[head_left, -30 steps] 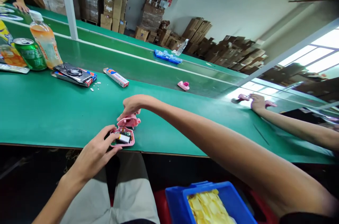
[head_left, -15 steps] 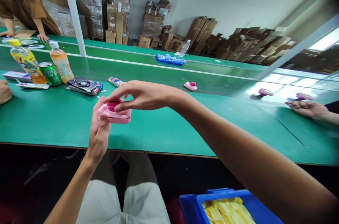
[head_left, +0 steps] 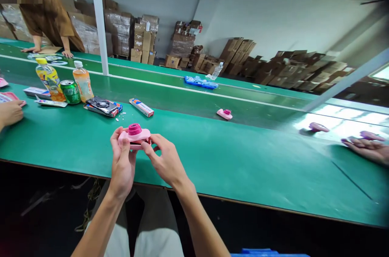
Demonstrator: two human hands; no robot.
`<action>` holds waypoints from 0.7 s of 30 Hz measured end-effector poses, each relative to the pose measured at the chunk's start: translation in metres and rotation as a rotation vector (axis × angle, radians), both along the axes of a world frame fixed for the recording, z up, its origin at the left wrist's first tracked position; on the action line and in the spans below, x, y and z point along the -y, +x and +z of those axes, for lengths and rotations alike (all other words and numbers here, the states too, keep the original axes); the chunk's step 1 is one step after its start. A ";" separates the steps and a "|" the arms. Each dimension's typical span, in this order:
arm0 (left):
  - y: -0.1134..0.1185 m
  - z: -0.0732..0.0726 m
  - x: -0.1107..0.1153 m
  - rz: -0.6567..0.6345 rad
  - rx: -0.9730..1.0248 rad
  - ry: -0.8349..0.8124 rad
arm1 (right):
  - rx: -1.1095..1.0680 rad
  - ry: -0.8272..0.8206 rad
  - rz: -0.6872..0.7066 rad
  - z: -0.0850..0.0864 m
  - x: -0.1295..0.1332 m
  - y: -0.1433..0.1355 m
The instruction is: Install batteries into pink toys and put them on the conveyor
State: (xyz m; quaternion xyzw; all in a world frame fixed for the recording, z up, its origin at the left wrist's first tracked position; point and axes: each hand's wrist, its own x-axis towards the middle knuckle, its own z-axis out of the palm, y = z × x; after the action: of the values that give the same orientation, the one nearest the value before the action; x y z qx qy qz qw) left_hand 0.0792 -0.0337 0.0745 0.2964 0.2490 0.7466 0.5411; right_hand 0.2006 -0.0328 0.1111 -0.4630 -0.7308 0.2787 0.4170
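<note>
A pink toy camera (head_left: 134,134) with a darker pink lens is held above the green table near its front edge. My left hand (head_left: 123,164) grips its left side, thumb on the front. At its right side, my right hand (head_left: 164,156) pinches the edge between thumb and fingers. A dark gap shows between the front shell and the lower part of the body. Just beyond lie a red, white and blue box (head_left: 141,107) and a few small white bits (head_left: 121,116).
A black camera-like piece (head_left: 103,105) lies on boxes by a green can (head_left: 70,91) and two drink bottles (head_left: 82,81). Another pink toy camera (head_left: 224,113) sits on the belt, near a blue tray (head_left: 201,82). Co-workers' hands (head_left: 367,147) show at right and left.
My right hand has moved from the lens top down to the camera's right side, where a gap now shows. My view has shifted, bringing the blue bin mostly out of sight.
</note>
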 end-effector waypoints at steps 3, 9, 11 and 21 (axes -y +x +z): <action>0.001 -0.008 -0.001 -0.013 -0.008 -0.051 | 0.087 0.007 0.068 -0.007 -0.001 0.001; 0.002 -0.023 -0.009 -0.042 0.013 -0.083 | -0.110 0.069 -0.012 -0.025 -0.006 -0.002; 0.002 -0.029 -0.010 -0.039 0.010 -0.094 | -0.136 0.140 -0.120 -0.038 -0.005 -0.005; -0.017 -0.049 -0.009 -0.188 -0.314 -0.106 | -0.671 -0.175 -0.108 -0.065 -0.008 -0.004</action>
State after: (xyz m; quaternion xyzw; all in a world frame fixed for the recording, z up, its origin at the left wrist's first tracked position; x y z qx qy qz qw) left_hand 0.0623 -0.0250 0.0258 0.4021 0.3405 0.6234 0.5778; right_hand 0.1962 -0.0245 0.0460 -0.4177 -0.5009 0.4544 0.6067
